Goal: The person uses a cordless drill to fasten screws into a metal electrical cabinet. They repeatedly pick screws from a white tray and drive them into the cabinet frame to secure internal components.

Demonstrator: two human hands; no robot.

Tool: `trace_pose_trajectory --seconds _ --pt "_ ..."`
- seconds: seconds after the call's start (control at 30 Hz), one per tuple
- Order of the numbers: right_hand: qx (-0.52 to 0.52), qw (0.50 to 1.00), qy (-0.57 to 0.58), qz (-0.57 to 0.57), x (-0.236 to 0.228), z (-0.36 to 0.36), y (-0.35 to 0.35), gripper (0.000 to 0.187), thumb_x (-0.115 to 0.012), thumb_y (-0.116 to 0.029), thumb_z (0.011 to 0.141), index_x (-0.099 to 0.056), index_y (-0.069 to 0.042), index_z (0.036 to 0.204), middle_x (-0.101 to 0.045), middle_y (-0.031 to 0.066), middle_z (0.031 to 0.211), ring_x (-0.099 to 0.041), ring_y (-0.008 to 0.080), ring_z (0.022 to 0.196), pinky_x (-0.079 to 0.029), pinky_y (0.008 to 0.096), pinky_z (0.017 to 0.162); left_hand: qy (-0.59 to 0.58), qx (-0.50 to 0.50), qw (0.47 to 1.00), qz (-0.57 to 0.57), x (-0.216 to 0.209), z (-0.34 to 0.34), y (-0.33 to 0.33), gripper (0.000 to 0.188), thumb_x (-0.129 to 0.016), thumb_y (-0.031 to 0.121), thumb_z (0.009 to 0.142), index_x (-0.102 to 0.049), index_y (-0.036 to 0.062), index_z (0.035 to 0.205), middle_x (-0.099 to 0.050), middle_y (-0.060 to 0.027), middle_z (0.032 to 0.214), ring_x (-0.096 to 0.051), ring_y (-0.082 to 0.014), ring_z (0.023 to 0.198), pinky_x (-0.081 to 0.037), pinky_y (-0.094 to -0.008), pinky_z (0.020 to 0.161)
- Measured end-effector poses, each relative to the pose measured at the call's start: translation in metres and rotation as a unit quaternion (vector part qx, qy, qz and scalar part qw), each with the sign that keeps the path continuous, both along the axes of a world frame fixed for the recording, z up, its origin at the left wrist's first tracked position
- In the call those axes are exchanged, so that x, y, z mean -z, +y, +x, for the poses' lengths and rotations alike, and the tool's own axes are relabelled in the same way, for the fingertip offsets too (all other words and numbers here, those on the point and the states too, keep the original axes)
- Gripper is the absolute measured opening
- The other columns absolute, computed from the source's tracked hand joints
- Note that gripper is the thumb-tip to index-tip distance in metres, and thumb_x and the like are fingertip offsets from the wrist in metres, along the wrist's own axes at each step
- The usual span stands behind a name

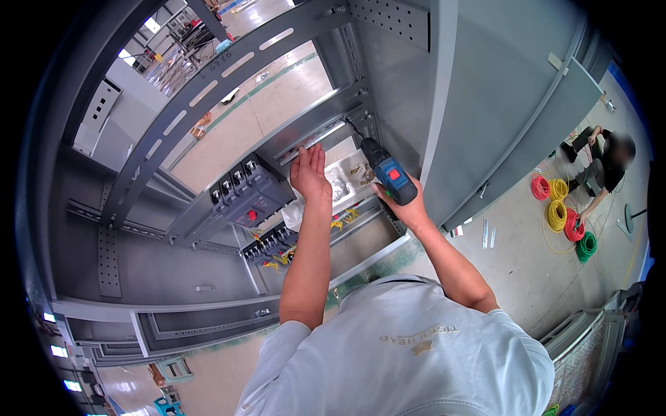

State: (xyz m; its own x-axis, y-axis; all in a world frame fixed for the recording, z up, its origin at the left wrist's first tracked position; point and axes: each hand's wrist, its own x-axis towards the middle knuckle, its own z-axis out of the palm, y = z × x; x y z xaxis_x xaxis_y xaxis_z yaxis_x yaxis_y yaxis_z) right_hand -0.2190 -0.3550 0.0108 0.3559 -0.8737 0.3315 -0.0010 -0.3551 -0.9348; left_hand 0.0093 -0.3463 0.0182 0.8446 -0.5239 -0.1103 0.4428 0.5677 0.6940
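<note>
My right hand (411, 206) is wrapped round a blue and black cordless drill (390, 173). Its long thin bit reaches up and left to the right end of a metal rail (322, 134) inside a grey cabinet frame (215, 76). Fingers stretched out and palm partly showing, my left hand (310, 173) is raised just below that rail; I see nothing in it. Behind my left wrist and to its right is a white tray (340, 182) with small metal parts. Left of this hand sits a dark grey circuit breaker (251, 197) with a red button.
Lower down is a row of smaller breakers (269, 246) with yellow wires. A grey cabinet door (496, 97) stands on the right. Beyond it, a person (603, 163) crouches by red, yellow and green wire coils (556, 215). A pale green stool (175, 369) is at lower left.
</note>
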Motion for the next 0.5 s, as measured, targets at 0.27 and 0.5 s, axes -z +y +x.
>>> trace_pose_trajectory --seconds 0.27,0.5 --pt "0.107 0.992 -0.05 -0.034 -0.01 0.0063 0.0048 0.056 -0.083 -0.005 0.078 -0.06 -0.003 0.129 -0.07 0.011 0.116 -0.066 0.0178 0.102 -0.051 0.0311 0.095 0.004 -0.004 1.0 0.003 -0.001 0.0006 -0.0014 0.019 -0.068 0.016 0.098 -0.057 0.0002 0.101 -0.07 -0.0183 0.105 -0.072 -0.031 0.103 -0.061 -0.0392 0.093" --pt "0.076 0.994 -0.066 -0.051 -0.0017 0.0067 0.0023 0.056 -0.08 -0.002 0.079 -0.059 -0.001 0.131 -0.07 0.0099 0.117 -0.065 0.016 0.103 -0.05 0.0299 0.096 0.004 -0.004 1.0 0.011 -0.0012 -0.0002 -0.0019 0.019 -0.067 0.016 0.099 -0.056 0.0009 0.099 -0.07 -0.0183 0.104 -0.072 -0.031 0.104 -0.061 -0.0395 0.093"
